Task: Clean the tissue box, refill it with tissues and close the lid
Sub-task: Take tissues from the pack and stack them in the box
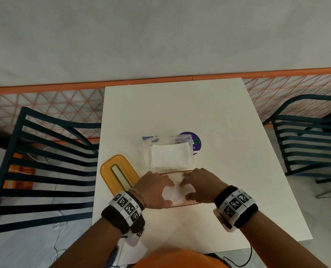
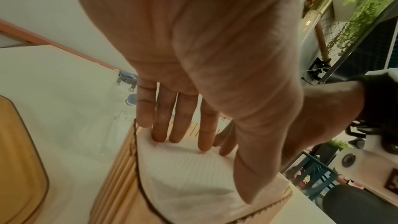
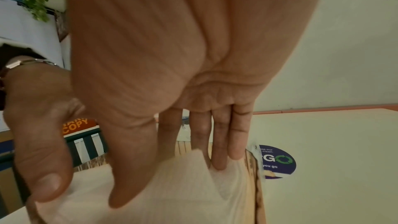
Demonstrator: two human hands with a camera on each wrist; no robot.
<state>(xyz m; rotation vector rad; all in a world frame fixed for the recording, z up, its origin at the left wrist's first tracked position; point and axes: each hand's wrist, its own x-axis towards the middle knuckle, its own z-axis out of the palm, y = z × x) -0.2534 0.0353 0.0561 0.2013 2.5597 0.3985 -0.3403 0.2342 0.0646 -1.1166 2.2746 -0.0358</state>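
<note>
The orange see-through tissue box [image 1: 182, 205] stands open near the table's front, with white tissues [image 1: 177, 192] lying inside it. My left hand [image 1: 156, 188] lies flat on the left half of the stack, its straight fingers [image 2: 183, 125] pressing down on the tissues [image 2: 183, 176]. On the right half my right hand [image 1: 199, 185] presses the same way, fingers [image 3: 219, 151] straight on the tissues [image 3: 172, 193]. The box's ribbed wall [image 2: 120, 176] shows beside the stack. Flat on the table to the left of the box lies the orange lid [image 1: 108, 167] with a long slot.
A clear plastic pack of white tissues [image 1: 170, 155] lies just behind the box, partly over a round purple sticker [image 1: 197, 142]. The table [image 1: 180, 105] is white. Dark slatted chairs [image 1: 44, 161] stand to its left and right. An orange-framed mesh barrier runs behind it.
</note>
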